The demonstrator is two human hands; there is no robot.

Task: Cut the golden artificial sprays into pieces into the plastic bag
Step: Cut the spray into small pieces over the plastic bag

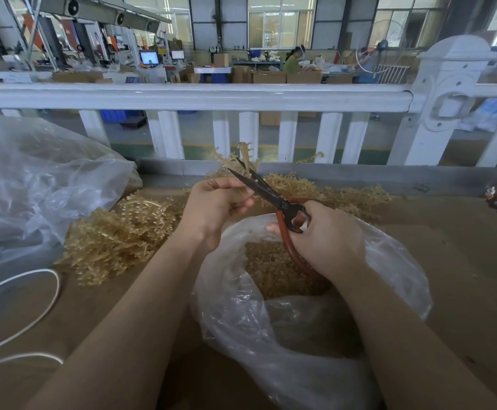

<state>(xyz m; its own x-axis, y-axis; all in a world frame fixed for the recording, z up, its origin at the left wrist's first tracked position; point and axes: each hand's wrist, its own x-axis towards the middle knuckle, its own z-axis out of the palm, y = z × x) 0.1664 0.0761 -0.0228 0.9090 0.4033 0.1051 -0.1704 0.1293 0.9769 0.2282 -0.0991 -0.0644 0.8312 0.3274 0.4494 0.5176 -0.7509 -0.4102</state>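
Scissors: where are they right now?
Head view, centre: the scissors are gripped by the right hand, blades open beside the left hand, above the plastic bag.

Bright, even daylight pours from the windows (279, 22) at upper centre; shadows are soft, the plastic bag (300, 335) glints, and wide-angle distortion bends the rail (182, 94) and frame edges

One head-worn camera is looking forward and down, close over the hands (270, 223) and table (448, 247), the hall beyond perhaps slightly blurred.
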